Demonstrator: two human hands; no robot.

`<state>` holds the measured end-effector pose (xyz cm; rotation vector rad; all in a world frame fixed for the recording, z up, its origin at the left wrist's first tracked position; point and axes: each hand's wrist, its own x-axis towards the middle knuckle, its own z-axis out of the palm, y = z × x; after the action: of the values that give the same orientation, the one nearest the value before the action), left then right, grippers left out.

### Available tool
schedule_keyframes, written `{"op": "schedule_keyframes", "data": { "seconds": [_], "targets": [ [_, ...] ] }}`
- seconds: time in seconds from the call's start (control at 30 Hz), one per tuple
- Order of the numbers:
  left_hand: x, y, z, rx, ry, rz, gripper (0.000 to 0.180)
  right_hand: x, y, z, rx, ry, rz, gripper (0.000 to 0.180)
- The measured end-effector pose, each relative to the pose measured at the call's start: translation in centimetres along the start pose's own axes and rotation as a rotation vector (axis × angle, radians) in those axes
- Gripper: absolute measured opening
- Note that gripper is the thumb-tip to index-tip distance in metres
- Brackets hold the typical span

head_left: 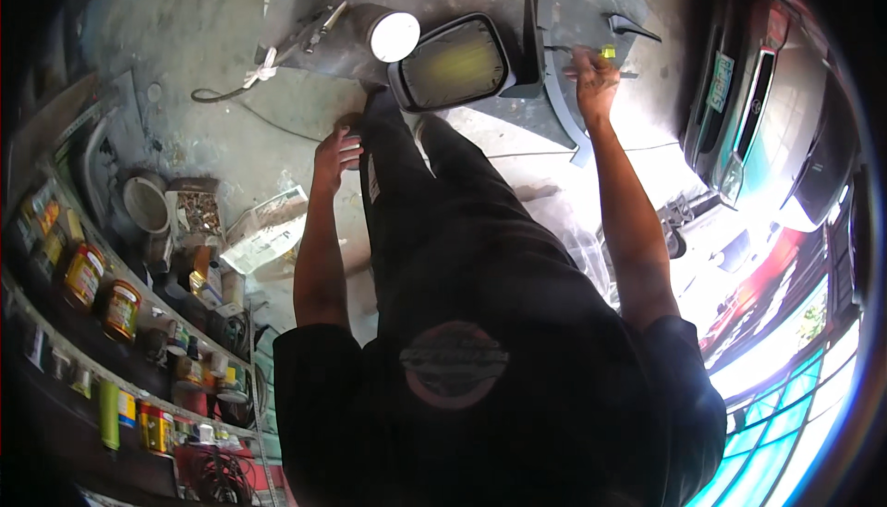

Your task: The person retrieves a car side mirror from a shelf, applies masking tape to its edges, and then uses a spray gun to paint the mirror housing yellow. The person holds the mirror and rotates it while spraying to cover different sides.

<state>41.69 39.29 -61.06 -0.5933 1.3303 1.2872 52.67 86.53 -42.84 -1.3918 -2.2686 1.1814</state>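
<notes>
In the head view, lettering shows on a round shirt emblem [454, 364], green characters on a car's plate [721, 82], and printed labels on shelf jars [85, 274]. The left hand [338, 151], fingers loosely curled, is beside the knee; any grip is unclear. The right hand [596, 82], fingers bent, is over the dark curved panel [577, 8], near a yellow piece [607, 52]; whether it holds anything cannot be told. A mirror [453, 62] is left of the panel.
</notes>
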Motion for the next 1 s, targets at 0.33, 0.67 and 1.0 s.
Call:
{"op": "schedule_keyframes", "data": {
  "seconds": [0.33, 0.67, 1.0],
  "targets": [
    [-1.7, 0.3, 0.1, 0.059, 0.036, -0.005, 0.068, 1.0, 0.8, 0.6, 0.081, 0.060, 0.039, 0.032],
    [-7.0, -4.8, 0.0, 0.002, 0.152, 0.065, 0.063, 1.1, 2.6, 0.7, 0.258, 0.000, 0.064, 0.032],
    [-13.3, -20.9, 5.9, -0.194, 0.284, 0.005, 0.057, 0.1, 7.0, -1.8, 0.455, -0.198, 0.101, 0.040]
  ]
}}
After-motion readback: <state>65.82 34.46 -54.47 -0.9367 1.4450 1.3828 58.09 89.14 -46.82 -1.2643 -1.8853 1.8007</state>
